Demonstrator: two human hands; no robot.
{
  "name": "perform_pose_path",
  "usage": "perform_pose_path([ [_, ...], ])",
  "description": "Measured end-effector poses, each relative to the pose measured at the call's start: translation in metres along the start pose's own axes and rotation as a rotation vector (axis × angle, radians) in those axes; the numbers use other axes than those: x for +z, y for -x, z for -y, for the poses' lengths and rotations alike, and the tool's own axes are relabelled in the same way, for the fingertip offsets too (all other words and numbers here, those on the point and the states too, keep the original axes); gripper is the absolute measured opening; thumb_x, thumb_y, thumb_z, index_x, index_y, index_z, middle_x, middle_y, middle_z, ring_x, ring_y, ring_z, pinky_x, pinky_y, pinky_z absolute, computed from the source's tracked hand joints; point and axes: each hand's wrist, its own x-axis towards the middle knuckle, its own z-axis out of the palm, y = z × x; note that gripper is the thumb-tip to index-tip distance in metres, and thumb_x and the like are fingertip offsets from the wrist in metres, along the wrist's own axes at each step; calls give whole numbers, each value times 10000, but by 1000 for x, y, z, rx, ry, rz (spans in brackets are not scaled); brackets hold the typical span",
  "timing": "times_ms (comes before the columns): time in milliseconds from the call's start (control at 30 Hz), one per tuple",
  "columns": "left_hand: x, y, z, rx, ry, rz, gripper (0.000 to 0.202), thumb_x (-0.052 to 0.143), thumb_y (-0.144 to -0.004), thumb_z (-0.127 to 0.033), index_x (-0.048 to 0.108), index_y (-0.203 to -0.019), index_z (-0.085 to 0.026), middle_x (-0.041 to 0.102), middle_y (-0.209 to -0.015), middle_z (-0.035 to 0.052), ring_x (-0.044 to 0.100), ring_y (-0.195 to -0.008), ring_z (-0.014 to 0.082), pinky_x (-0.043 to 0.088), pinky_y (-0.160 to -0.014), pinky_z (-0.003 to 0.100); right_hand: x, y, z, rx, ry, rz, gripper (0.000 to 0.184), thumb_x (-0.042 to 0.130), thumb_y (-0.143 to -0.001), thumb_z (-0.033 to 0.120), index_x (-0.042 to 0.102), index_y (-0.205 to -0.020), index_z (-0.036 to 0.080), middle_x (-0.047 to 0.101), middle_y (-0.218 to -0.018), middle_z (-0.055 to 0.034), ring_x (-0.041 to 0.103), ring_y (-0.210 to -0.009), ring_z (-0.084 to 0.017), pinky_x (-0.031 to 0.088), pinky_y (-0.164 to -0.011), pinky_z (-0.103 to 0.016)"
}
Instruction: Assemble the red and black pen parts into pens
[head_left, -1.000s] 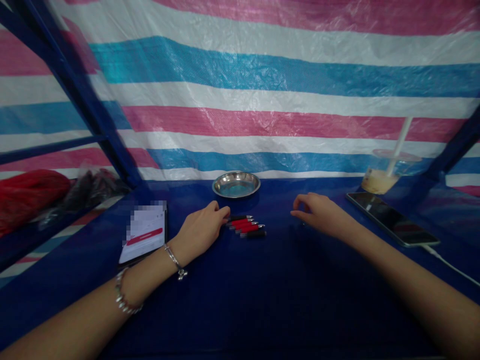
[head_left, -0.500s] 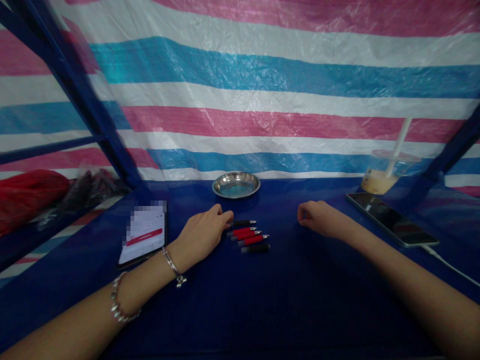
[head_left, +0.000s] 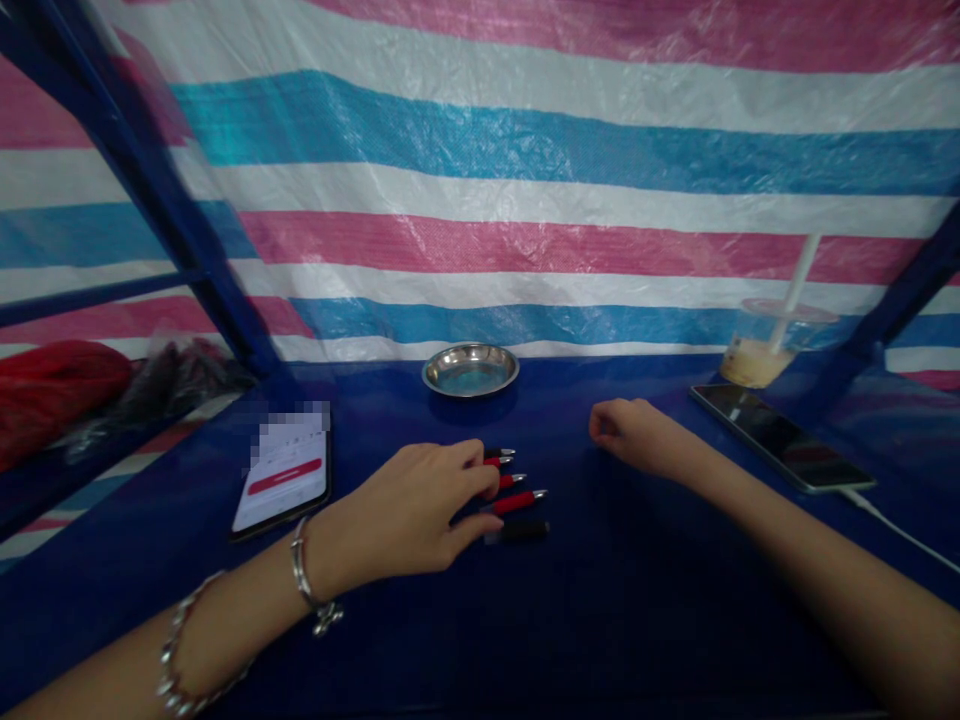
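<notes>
A row of pens lies on the blue table [head_left: 600,620]: a black pen [head_left: 501,454] farthest away, red pens including the nearest red pen [head_left: 520,502], and a black pen [head_left: 525,530] closest to me. My left hand [head_left: 427,500] reaches over their left ends, its fingers and thumb apart. Its thumb tip is at the near black pen, and its fingers hide parts of the others. To the right of the row, my right hand [head_left: 626,432] rests on the table with fingers curled in and nothing visible in them.
A shallow metal dish [head_left: 470,371] sits behind the pens. On the left lies a lit phone [head_left: 283,475]; on the right, a dark phone [head_left: 780,435] with a cable, near a drink cup [head_left: 759,362] with a straw. A striped plastic sheet [head_left: 525,240] hangs behind.
My left hand has spread its fingers and moved nearer to me and slightly right, across the pens. The pens now lie wider apart, the nearest ones closer to me. My right hand stays put.
</notes>
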Motion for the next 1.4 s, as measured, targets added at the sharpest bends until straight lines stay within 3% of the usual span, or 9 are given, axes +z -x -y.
perform_pose_path([
  [300,0,7,-11,110,28,51,154,564,-750,-299,527,-865,-204,519,-856,7,505,-756,165,384,-671,289,-6,0,6,-26,-107,-103,125,482,-697,97,582,-717,170,626,-743,-26,560,-714,-149,357,-621,-217],
  [567,3,5,-16,154,60,50,298,541,-753,-216,454,-1038,-236,474,-951,27,484,-807,173,397,-711,296,-6,0,9,-67,-142,-124,144,469,-695,92,584,-714,176,638,-748,-27,570,-711,-153,378,-651,-232],
  [833,6,4,-13,111,78,69,124,540,-755,-258,506,-853,-190,491,-873,23,481,-757,171,406,-659,289,-4,1,9,-100,-185,-148,131,476,-704,97,586,-700,168,625,-709,-17,561,-677,-138,375,-616,-227],
  [1000,6,2,-9,86,21,49,83,491,-788,-250,517,-803,-174,502,-818,25,482,-686,153,400,-611,278,-7,1,16,-150,-457,-124,70,540,-693,160,598,-734,157,616,-682,-5,548,-620,-113,394,-577,-215],
  [1200,15,-5,3,-67,42,-111,191,331,-867,-260,490,-844,-159,500,-812,31,488,-670,136,391,-583,252,-3,4,27,-184,-932,-10,151,617,-650,232,595,-765,138,631,-707,-22,574,-662,-115,428,-613,-226],
  [1400,19,-7,10,-122,99,-216,163,343,-861,-255,481,-864,-169,501,-813,14,491,-674,127,387,-591,246,5,5,34,-184,-1066,8,177,639,-628,258,604,-764,150,635,-698,-11,577,-635,-105,442,-594,-226],
])
